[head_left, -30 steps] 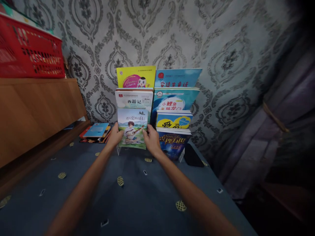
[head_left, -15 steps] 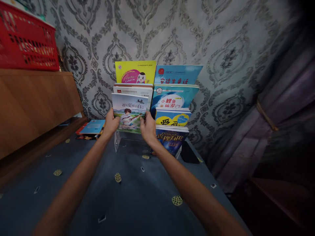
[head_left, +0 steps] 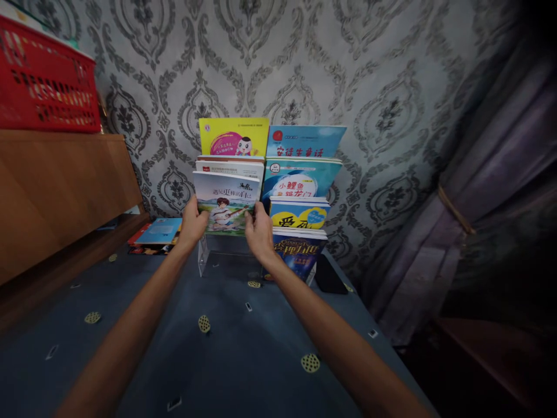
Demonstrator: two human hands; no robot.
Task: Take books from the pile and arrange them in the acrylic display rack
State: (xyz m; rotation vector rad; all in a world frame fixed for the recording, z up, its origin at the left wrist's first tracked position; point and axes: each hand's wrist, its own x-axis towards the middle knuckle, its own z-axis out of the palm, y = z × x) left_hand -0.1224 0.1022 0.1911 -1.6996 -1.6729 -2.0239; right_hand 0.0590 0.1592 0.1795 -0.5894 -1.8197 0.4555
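Observation:
A book with a guitar player on its cover point(head_left: 226, 203) stands between my two hands, in front of a white book point(head_left: 235, 166) and a yellow book point(head_left: 235, 136). My left hand point(head_left: 192, 223) grips its left edge. On its right edge, my right hand point(head_left: 260, 232) has its thumb over the cover. A clear stand point(head_left: 202, 255) shows below the book. In the right column are a light blue book point(head_left: 307, 141), a teal book point(head_left: 302, 177), a yellow and blue book point(head_left: 298, 215) and a dark blue book point(head_left: 298, 252).
A blue cloth with seed-pod prints point(head_left: 235, 360) covers the table. Flat books point(head_left: 159, 231) lie at the left beside a wooden cabinet point(head_left: 65, 191) bearing a red basket point(head_left: 52, 81). A black flat object point(head_left: 329, 276) is right of the stand; a tied curtain point(head_left: 418, 255) hangs further right.
The camera view has shifted slightly, so the books and stand appear lower and a little further left. Both hands keep their hold on the guitar-player book.

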